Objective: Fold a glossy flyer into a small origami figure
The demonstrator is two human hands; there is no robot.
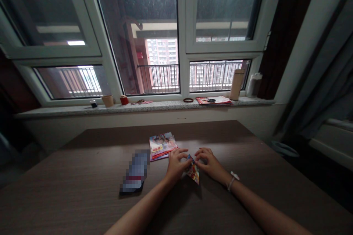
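A small piece of colourful printed paper, partly folded, lies on the brown wooden table between my hands. My left hand pinches its left upper edge with curled fingers. My right hand pinches the top of the paper from the right, fingers closed together. The fingertips of both hands almost meet above the paper. A white band sits on my right wrist.
A stack of colourful printed sheets lies just beyond my left hand. A dark flat object, blurred out, lies to the left. The window sill holds a cup, a red pot, papers and two bottles.
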